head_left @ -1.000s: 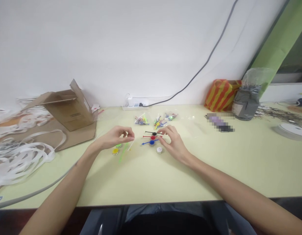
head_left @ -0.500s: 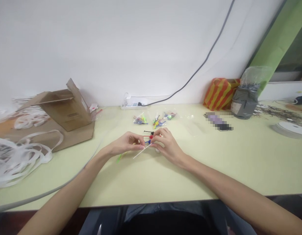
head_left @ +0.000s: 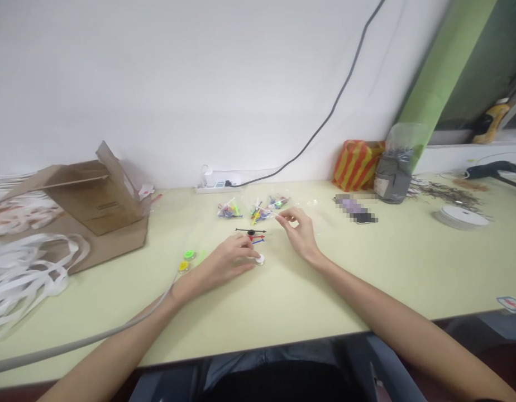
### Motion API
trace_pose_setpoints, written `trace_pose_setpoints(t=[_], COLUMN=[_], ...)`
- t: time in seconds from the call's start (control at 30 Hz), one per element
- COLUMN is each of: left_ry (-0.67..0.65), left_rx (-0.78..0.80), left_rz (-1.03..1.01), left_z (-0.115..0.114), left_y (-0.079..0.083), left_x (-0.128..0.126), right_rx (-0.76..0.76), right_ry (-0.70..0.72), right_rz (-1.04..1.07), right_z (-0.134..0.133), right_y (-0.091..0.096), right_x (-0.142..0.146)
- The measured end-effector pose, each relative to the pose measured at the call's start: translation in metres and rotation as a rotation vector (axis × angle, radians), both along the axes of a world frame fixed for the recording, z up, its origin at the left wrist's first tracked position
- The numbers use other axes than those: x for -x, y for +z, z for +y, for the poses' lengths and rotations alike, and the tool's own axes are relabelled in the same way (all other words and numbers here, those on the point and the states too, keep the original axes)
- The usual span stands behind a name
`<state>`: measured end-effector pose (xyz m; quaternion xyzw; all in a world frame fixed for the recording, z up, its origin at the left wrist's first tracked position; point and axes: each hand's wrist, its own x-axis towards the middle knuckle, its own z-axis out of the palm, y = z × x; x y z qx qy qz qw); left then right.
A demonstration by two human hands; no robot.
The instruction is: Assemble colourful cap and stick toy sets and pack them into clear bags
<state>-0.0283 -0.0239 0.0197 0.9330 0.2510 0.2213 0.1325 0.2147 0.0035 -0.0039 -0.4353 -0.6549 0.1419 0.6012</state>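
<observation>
My left hand (head_left: 228, 259) reaches across the middle of the table, its thumb and finger closed at the edge of a small white round base (head_left: 260, 259). Lifted to the right, my right hand (head_left: 300, 230) pinches a thin white arrow-shaped stick (head_left: 268, 211). Just beyond my left fingers lie a black arrow spinner (head_left: 251, 231), a red arrow (head_left: 258, 237) and a blue arrow (head_left: 258, 242), the last two partly covered by the hand. Left of my left wrist are a green round base (head_left: 190, 255), a yellow round base (head_left: 183, 266) and a green stick (head_left: 201, 257).
Clear bags of coloured pieces (head_left: 229, 209) lie behind my hands. A cardboard box (head_left: 103, 195) and white ribbon (head_left: 36, 273) occupy the left. A grey cable (head_left: 115, 329) crosses my left forearm. To the right are a phone (head_left: 358, 211), striped bag (head_left: 354, 164) and white reel (head_left: 463, 216).
My hands have moved apart. The right hand has carried the white stick up and right; the left has come down to the white base. The view has shifted right.
</observation>
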Motion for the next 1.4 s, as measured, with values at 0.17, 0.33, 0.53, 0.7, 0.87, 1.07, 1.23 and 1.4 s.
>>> trace_pose_setpoints(t=[0.17,0.33,0.53,0.7,0.87,1.07,1.23,1.4], left_ry=[-0.019,0.016,0.459,0.46,0.276,0.285,0.335,0.353], left_rx=[-0.292,-0.408,-0.221,0.183,0.664,0.933,0.911,0.929], left_rz=[0.112,0.136,-0.143,-0.071,-0.041,-0.008,-0.011,-0.065], left_z=[0.011,0.018,0.023,0.019,0.013,0.012,0.011,0.014], left_y=[-0.008,-0.007,0.008,0.012,0.009,0.006,-0.004,-0.011], left_x=[-0.02,-0.033,-0.034,-0.035,-0.024,-0.02,-0.026,-0.023], right_rx=[0.061,0.255,0.503,0.691,0.879,1.059,1.075,1.041], right_ry=[0.035,0.235,0.572,0.754,0.83,0.778,0.699,0.653], right_rz=[0.038,0.032,-0.172,-0.192,-0.154,-0.173,-0.222,-0.246], right_z=[0.002,0.01,0.011,0.004,0.005,0.008,0.01,0.01], right_y=[0.0,0.008,0.023,0.025,0.018,0.012,0.013,0.014], right_x=[0.004,-0.01,-0.037,-0.039,-0.035,-0.036,-0.037,-0.037])
